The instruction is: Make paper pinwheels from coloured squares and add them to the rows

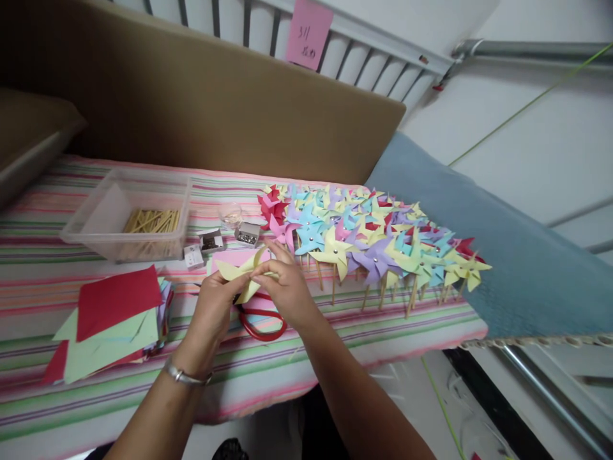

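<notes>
Striped cloth (268,378): covers the work surface from the near edge back.
Bracelet (186,375): metal band, worn on the left wrist.
Paper stack (119,306): near left; loose sheets, red and pale green uppermost, edges not squared.
Scissors (262,335): near centre; red handle loop visible, remainder largely covered.
Left hand (214,305): fingertips closed on the left part of the workpiece.
Right hand (291,286): thumb and forefinger pinching the right part of the same workpiece; outer fingers extended.
Yellow paper (235,271): the workpiece; between both hands, over the scissors, blades raised, centre hidden by fingers.
Step in hand: judged to be bending the blades toward the centre to form a pinwheel head.
Next move: appears to call for one hand to secure the gathered tips, freeing the other to take a fastener.
Pink sheets (230,258): just beyond the workpiece, partly covered.
Fastener box (248,235): beyond the pink sheets; open, containing small shiny pieces, probably pins.
Pinwheels (376,259): right; multicoloured heads on upright sticks, closely grouped.
Plastic tub (103,246): far left; contains loose wooden sticks (151,222).
Cardboard panel (225,108): far side, standing behind the items.
</notes>
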The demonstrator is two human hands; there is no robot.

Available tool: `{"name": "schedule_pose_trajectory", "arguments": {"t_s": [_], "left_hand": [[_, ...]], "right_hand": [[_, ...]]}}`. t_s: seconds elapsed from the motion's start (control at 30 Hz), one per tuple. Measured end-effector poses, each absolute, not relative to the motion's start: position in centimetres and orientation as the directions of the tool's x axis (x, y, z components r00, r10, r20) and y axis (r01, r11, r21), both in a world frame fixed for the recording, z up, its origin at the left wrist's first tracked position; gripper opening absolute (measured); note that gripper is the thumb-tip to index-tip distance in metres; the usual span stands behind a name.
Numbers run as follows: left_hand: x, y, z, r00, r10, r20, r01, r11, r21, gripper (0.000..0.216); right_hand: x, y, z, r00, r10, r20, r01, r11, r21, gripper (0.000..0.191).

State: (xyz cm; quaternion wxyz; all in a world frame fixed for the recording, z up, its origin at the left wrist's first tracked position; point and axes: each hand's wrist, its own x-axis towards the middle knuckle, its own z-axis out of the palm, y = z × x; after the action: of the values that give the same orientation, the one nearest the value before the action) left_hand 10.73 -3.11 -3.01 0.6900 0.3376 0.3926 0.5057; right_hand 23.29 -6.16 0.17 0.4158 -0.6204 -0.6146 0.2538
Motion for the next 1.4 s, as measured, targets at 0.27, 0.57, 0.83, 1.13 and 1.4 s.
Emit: {"name": "schedule_pose_trajectory", "arguments": {"t_s": [0.27,0.57,0.83,1.13,1.4], "left_hand": [[10.0,-3.2,-2.9,0.187,0.96,-0.211,-0.424,0.272,0.864,0.027],[9.6,-3.1,-3.2,0.176,0.963,-0.205,-0.418,0.262,0.87,0.023],[9.5,-3.3,-3.0,0.215,0.955,-0.205,-0.409,0.278,0.869,0.018],[9.6,-3.2,-3.1,0.219,0.959,-0.182,-0.398,0.258,0.881,0.025],[9.6,-3.1,-3.0,0.206,0.962,-0.181,-0.395,0.251,0.884,0.025]], "right_hand": [[22.9,-6.1,0.2,0.129,0.967,0.22,0.536,0.118,-0.836,0.006],[22.7,-6.1,0.1,0.073,0.967,0.243,0.526,0.17,-0.834,0.007],[22.6,-6.1,0.2,0.103,0.977,0.189,0.5,0.113,-0.858,0.007],[22.8,-6.0,-0.2,0.13,0.978,0.16,0.434,0.089,-0.897,0.006],[22.9,-5.9,-0.1,0.145,0.985,0.089,0.317,0.039,-0.948,0.004]]}}
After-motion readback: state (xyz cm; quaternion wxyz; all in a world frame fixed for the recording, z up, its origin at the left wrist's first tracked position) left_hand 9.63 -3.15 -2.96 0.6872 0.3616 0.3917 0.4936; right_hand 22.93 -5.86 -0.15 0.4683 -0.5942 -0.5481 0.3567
